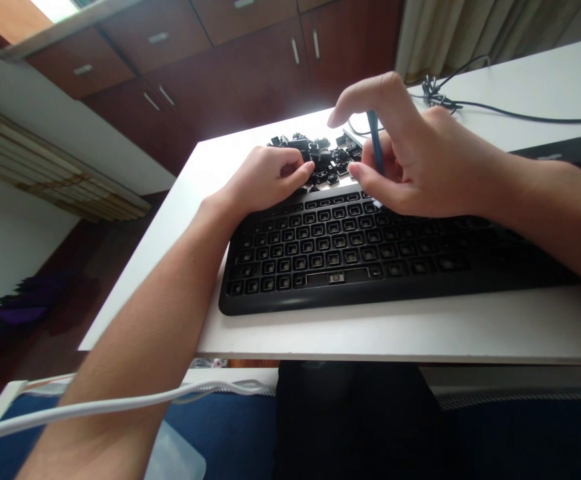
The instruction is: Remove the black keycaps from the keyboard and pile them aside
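Note:
A black keyboard with its keycaps taken off lies on the white table. Behind it sits a pile of loose black keycaps. My left hand rests at the keyboard's top edge, fingers curled and pinched beside the pile; what it pinches is too small to name. My right hand hovers over the keyboard's upper middle, gripping a thin blue tool that points down, with the index finger raised.
Black cables trail across the table at the back right. Dark wooden cabinets stand beyond the table. A white cable runs across my lap. A purple object lies on the floor at the left.

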Motion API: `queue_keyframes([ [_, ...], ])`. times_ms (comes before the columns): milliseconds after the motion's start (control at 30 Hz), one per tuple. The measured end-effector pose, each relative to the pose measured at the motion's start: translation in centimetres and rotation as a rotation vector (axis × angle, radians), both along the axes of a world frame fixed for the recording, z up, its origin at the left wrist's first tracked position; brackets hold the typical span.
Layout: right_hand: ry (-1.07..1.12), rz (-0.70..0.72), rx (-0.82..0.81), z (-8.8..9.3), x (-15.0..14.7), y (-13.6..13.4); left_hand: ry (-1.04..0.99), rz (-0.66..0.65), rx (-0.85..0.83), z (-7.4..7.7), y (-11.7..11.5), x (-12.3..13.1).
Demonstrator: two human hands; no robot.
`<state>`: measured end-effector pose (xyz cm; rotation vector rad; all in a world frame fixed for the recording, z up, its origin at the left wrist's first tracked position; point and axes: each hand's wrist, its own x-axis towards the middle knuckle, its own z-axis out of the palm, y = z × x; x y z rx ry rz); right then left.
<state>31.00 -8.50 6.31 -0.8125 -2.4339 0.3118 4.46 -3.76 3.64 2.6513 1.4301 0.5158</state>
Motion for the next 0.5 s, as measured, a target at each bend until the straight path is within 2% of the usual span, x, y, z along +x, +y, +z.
queue_keyframes([
  [500, 0.014, 0.028, 0.016, -0.28, 0.16, 0.19, -0.026, 0.005, -0.012, -0.02, -0.07, 0.11],
])
